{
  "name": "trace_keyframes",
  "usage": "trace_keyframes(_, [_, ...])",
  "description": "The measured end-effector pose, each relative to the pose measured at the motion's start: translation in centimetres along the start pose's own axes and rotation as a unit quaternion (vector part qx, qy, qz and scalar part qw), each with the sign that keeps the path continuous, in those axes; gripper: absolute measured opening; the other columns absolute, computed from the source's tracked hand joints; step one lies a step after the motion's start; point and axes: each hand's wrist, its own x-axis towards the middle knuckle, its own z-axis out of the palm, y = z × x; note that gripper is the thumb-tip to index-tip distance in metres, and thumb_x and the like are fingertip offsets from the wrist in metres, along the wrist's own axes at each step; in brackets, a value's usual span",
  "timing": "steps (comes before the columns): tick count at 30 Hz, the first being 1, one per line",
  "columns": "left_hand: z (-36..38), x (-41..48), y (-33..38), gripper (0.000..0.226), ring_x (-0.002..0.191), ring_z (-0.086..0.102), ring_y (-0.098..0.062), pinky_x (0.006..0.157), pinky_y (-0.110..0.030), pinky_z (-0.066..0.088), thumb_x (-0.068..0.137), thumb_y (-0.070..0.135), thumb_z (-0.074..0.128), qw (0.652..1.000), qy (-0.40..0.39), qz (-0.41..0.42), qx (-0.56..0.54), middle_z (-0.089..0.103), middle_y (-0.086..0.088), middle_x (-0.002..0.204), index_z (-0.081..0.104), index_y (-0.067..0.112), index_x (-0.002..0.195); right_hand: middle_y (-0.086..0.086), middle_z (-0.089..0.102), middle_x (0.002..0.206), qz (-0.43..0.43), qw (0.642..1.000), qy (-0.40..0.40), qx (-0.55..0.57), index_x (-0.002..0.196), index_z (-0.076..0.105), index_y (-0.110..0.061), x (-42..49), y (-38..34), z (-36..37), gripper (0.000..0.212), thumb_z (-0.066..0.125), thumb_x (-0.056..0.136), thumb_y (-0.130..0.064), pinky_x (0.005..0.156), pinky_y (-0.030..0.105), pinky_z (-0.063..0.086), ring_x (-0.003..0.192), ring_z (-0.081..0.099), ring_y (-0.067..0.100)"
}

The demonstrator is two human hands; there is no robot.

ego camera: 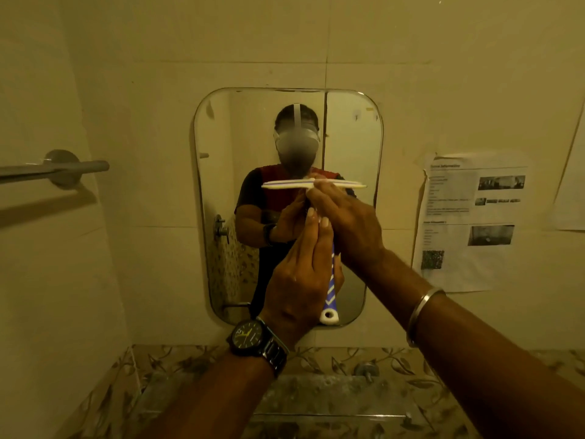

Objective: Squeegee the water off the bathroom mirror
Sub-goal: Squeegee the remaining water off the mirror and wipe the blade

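A rounded rectangular mirror [348,134] hangs on the tiled wall straight ahead. A squeegee with a blue and white handle [329,296] and a thin white blade [285,184] is held up against the middle of the glass, blade level. My left hand [300,274], with a dark watch on the wrist, wraps the handle low down. My right hand [345,217], a metal bangle on its wrist, grips the top of the handle just under the blade. The mirror reflects a person and both hands.
A grey towel bar [57,167] sticks out from the left wall. Printed paper sheets [468,223] are stuck to the wall right of the mirror. Below runs a leaf-patterned tile band, a small tap [367,370] and a glass shelf [316,403].
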Motion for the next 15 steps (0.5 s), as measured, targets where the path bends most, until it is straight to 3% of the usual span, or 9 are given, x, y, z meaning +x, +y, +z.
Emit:
trace_keyframes(4, [-0.2,-3.0,0.7,0.058,0.125,0.065,-0.034,0.089,-0.032,0.061,0.101,0.030,0.063,0.999,-0.037,-0.008,-0.034,0.050,-0.027,0.150,0.050,-0.005,0.145,0.025,0.071,0.121,-0.011,1.000,0.010,-0.004,0.117,0.072,0.006,-3.1,-0.9,0.5,0.039,0.062,0.097,-0.026,0.094,0.055,0.058,0.114,0.069,0.039])
trace_keyframes(8, [-1.1,-3.2,1.5,0.063,0.122,0.067,-0.034,0.084,-0.033,0.063,0.094,0.028,0.072,0.997,-0.058,-0.028,-0.047,0.050,-0.027,0.149,0.053,-0.006,0.143,0.029,0.071,0.115,-0.027,0.999,0.008,0.023,0.114,0.071,0.010,-3.5,-1.5,-0.6,0.044,0.056,0.096,-0.027,0.083,0.059,0.061,0.106,0.072,0.043])
trace_keyframes(12, [-1.0,0.4,2.4,0.056,0.137,0.054,-0.037,0.095,-0.036,0.060,0.100,0.023,0.066,0.999,-0.023,-0.001,-0.030,0.047,-0.030,0.151,0.051,-0.008,0.144,0.026,0.068,0.126,-0.026,1.000,0.002,0.016,0.122,0.069,0.007,-1.1,0.8,-2.7,0.042,0.056,0.101,-0.027,0.083,0.052,0.062,0.111,0.070,0.040])
trace_keyframes(15, [-0.6,4.5,3.3,0.054,0.137,0.053,-0.039,0.107,-0.037,0.052,0.101,0.022,0.063,1.000,-0.002,-0.003,-0.025,0.048,-0.031,0.150,0.051,-0.009,0.144,0.019,0.067,0.131,-0.012,1.000,-0.013,0.011,0.127,0.067,0.002,1.5,3.2,-4.3,0.045,0.055,0.102,-0.035,0.082,0.044,0.062,0.108,0.071,0.032])
